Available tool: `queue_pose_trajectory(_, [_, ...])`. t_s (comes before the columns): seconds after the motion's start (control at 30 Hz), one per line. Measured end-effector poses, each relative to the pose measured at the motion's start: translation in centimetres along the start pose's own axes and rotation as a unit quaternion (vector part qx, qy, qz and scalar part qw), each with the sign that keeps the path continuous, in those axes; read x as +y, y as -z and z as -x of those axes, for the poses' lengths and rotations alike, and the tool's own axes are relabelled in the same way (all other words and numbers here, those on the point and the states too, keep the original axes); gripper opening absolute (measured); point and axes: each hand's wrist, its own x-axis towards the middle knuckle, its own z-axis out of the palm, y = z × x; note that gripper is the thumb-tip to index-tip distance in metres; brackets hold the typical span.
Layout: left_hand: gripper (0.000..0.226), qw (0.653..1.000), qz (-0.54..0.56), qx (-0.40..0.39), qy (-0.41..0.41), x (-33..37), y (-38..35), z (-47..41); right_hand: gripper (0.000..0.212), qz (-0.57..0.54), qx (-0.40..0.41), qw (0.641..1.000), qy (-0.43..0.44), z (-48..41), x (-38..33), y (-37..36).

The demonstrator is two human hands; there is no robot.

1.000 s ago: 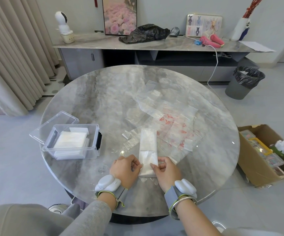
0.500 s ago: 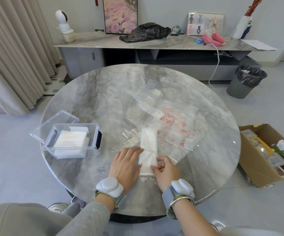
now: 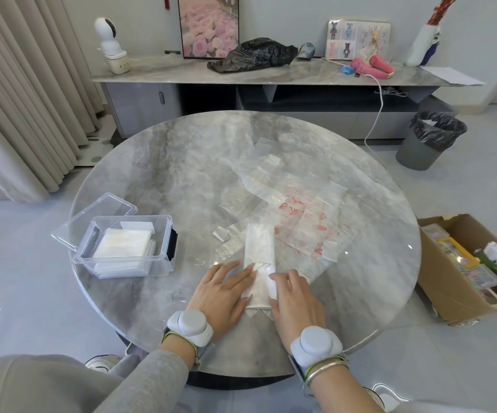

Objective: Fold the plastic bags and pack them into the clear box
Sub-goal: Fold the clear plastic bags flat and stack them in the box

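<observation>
Folded bag lies near the table front edge atop loose bags; left hand flat and spread on it, right hand pressing its right edge. Likely risk: slick film springs open on release (clear box sits well left).

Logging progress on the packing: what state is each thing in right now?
Box, open, folded bags inside.
Lid, lying beside box.
Strip, folded narrow, flat on table.
Loose bags, unfolded, spread out.
Left hand, flat, pressing strip.
Right hand, fingers on strip's edge.
Bin, lined, uncovered.
</observation>
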Motion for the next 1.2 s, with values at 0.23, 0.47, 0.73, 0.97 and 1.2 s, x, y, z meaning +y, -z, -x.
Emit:
queue_pose_trajectory(0.23, [0.047,0.999,0.031,0.007,0.005,0.0,0.2,0.0,0.031,0.097,0.033,0.986,0.132,0.3,0.3,-0.4])
queue_pose_trajectory(0.47, [0.057,0.996,0.068,0.042,0.040,0.8,2.0,-1.1,0.020,0.069,0.075,0.982,0.160,0.2,1.2,-2.2])
queue_pose_trajectory(0.73, [0.071,0.987,0.149,-0.026,0.061,0.6,2.8,-0.2,0.015,-0.136,0.079,0.987,0.039,-0.2,1.0,1.4])
queue_pose_trajectory(0.97, [0.057,0.962,0.239,0.017,0.130,1.3,2.7,0.7,0.008,-0.265,0.010,0.958,-0.111,-0.5,0.2,1.6])
queue_pose_trajectory(1.2, [0.023,0.939,0.280,0.032,0.198,1.6,2.3,0.1,0.025,-0.317,-0.081,0.920,-0.218,-1.0,0.7,0.7])
